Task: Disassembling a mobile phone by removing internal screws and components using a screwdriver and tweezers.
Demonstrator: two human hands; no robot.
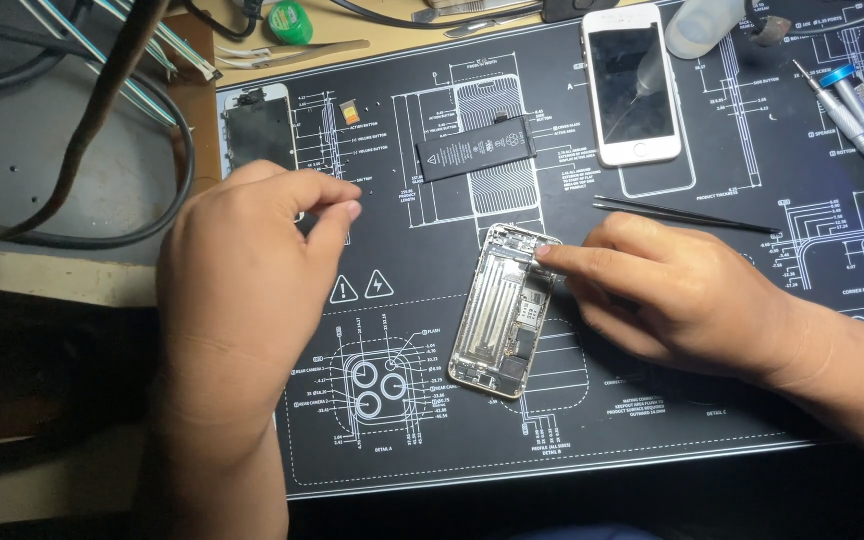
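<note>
An opened phone housing [505,312], a slim metal shell with rounded corners and bare silver plates and small dark components inside, lies slightly tilted near the middle of a black repair mat [652,400] printed with fine white technical line drawings. The right hand [677,295] rests on the mat beside it, index finger stretched out so its tip touches the upper right edge of the housing; the other fingers curl loosely and grip nothing. The left hand [242,270] hovers over the mat's left part, thumb and fingertips pressed together as if pinching something tiny; what, if anything, sits between them I cannot tell. Above the housing lies a flat black rectangular battery [476,149], a white phone with a glossy dark screen [631,85], and thin black tweezers [682,213]. Screwdrivers with blue and silver handles [862,125] lie at the right edge. A detached dark screen panel [258,128] sits upper left, near thick black cables [92,120] crossing a grey box and tan wooden bench.
</note>
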